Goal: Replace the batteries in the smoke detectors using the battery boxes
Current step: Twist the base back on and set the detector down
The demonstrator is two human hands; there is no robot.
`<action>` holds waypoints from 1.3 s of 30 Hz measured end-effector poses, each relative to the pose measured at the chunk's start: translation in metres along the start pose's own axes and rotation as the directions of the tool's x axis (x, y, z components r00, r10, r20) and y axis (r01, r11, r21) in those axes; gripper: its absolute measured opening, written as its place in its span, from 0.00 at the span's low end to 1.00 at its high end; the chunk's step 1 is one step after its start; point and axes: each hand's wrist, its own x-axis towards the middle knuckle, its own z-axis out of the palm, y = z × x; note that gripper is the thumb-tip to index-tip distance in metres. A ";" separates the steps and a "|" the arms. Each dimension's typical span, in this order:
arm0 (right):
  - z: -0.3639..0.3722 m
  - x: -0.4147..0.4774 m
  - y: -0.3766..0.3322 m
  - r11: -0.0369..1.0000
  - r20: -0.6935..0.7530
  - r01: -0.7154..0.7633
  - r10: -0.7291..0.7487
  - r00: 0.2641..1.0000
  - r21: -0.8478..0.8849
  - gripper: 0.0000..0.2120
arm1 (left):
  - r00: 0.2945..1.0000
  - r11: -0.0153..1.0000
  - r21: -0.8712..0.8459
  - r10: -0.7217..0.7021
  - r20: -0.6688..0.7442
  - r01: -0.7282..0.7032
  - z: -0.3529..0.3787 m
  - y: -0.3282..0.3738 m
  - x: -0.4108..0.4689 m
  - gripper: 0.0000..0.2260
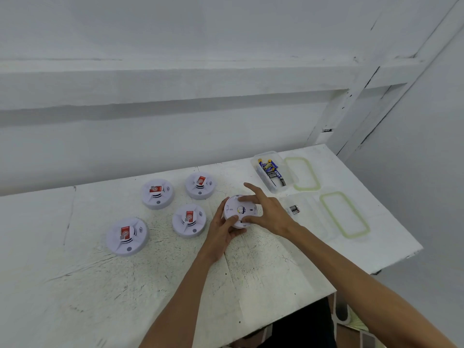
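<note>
Head view | far left: four smoke detectors (127,236) sit face-up on the white table (75,285) | centre: left hand (222,228) grips near rim of fifth detector (238,209), underside up | right hand (266,212) pinches its right edge, index finger lifted | right: far battery box (288,183) holds batteries, near battery box (310,217) holds dark cells (294,210), green-rimmed lids (303,174) beside both

Left hand (221,232) and right hand (268,212) grip an upturned detector (237,209) between their fingers, the right forefinger lifted off it. Four more detectors (189,220) lie left of the left fingers. Two open boxes (254,162) sit beyond the right fingers.
</note>
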 end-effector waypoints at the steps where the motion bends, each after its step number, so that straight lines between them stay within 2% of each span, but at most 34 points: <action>1: -0.001 0.000 0.000 1.000 0.000 0.000 0.000 1.000 -0.004 0.45 | 1.000 1.000 0.003 0.004 0.002 -0.004 0.000 0.000 0.000 0.25; 7: 0.001 -0.002 -0.002 0.998 -0.001 0.032 -0.033 0.999 -0.044 0.41 | 1.000 1.000 -0.008 0.025 -0.003 -0.025 0.003 0.002 -0.004 0.24; 11: -0.004 -0.002 0.001 0.977 -0.005 0.101 -0.104 0.995 -0.189 0.43 | 0.999 0.999 -0.028 0.014 -0.036 -0.015 0.003 0.004 -0.005 0.25; 13: -0.007 -0.001 0.006 0.965 0.028 0.095 -0.091 0.995 -0.243 0.45 | 0.999 0.999 -0.025 0.019 -0.033 -0.020 0.003 0.004 -0.005 0.25; 18: -0.007 -0.003 0.017 0.979 0.061 0.023 -0.011 0.998 -0.202 0.41 | 0.999 0.999 0.012 0.039 -0.018 -0.039 0.005 0.005 -0.005 0.21; 27: -0.003 -0.004 0.018 0.993 -0.007 0.017 -0.018 1.000 -0.120 0.37 | 0.995 0.997 0.034 0.070 -0.069 -0.067 0.006 0.003 -0.007 0.18; 32: -0.002 -0.004 0.019 0.998 -0.026 -0.006 0.005 1.000 -0.055 0.36 | 0.995 0.997 0.012 0.082 -0.051 -0.081 0.008 0.003 -0.008 0.18; 39: -0.003 -0.015 0.019 0.970 0.064 0.104 -0.092 0.994 -0.219 0.39 | 0.999 0.988 -0.153 -0.033 -0.041 0.026 0.005 0.008 -0.005 0.19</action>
